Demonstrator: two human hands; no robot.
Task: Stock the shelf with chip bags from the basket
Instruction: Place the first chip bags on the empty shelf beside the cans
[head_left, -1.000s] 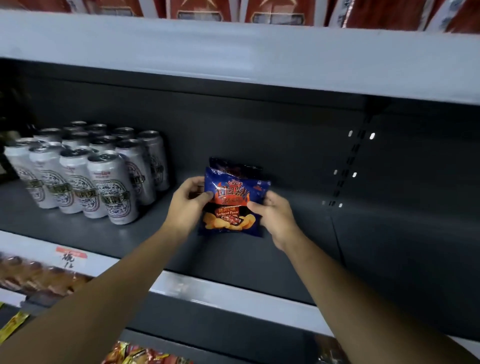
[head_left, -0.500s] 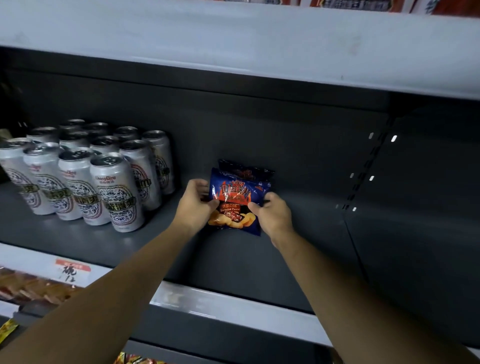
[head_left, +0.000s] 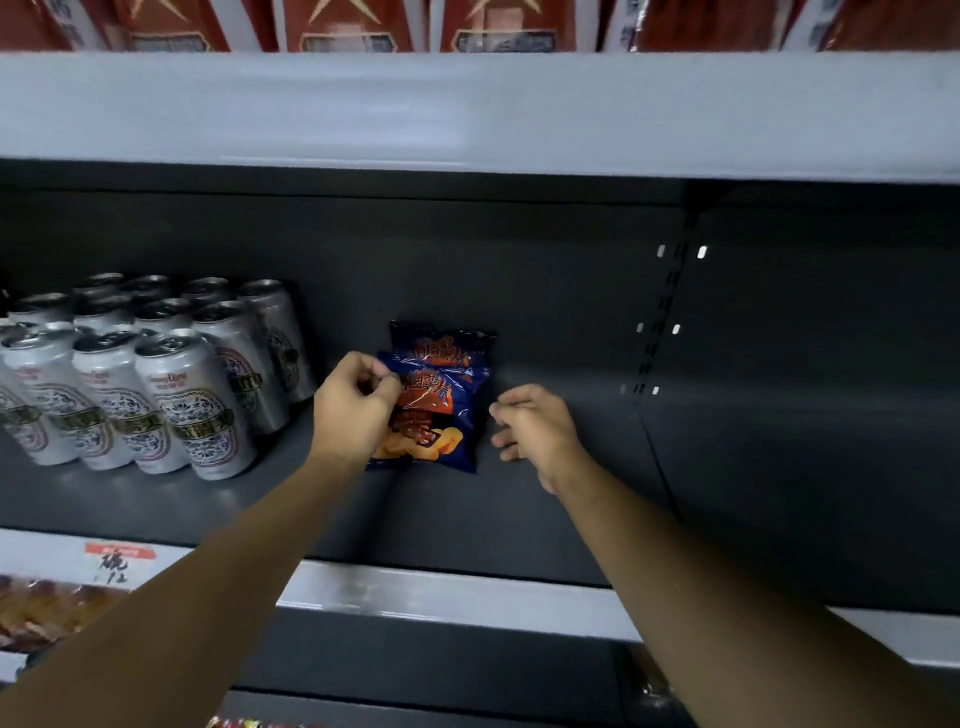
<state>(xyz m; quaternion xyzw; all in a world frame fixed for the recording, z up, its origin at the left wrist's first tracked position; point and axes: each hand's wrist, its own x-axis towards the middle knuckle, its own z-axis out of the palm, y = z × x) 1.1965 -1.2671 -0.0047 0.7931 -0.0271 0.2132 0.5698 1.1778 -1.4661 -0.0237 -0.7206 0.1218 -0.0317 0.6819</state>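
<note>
A blue chip bag (head_left: 441, 415) with orange print stands on the dark grey shelf (head_left: 545, 509), leaning against a second, like bag (head_left: 447, 343) behind it. My left hand (head_left: 353, 410) pinches the front bag's upper left edge between thumb and fingers. Just right of the bags, my right hand (head_left: 530, 421) hovers with loosely curled fingers, holding nothing and not touching the bag. The basket is out of view.
Several silver beer cans (head_left: 156, 374) stand in rows on the shelf's left part. The shelf above (head_left: 467, 114) carries red packages. A price label (head_left: 117, 561) sits on the shelf's front rail, with packaged goods below it. A slotted upright (head_left: 660, 322) divides the back wall.
My right hand has let go of the front bag and drawn a little to the right. My left hand has shifted up to the bag's top left edge. The bag now stands against the rear one.
</note>
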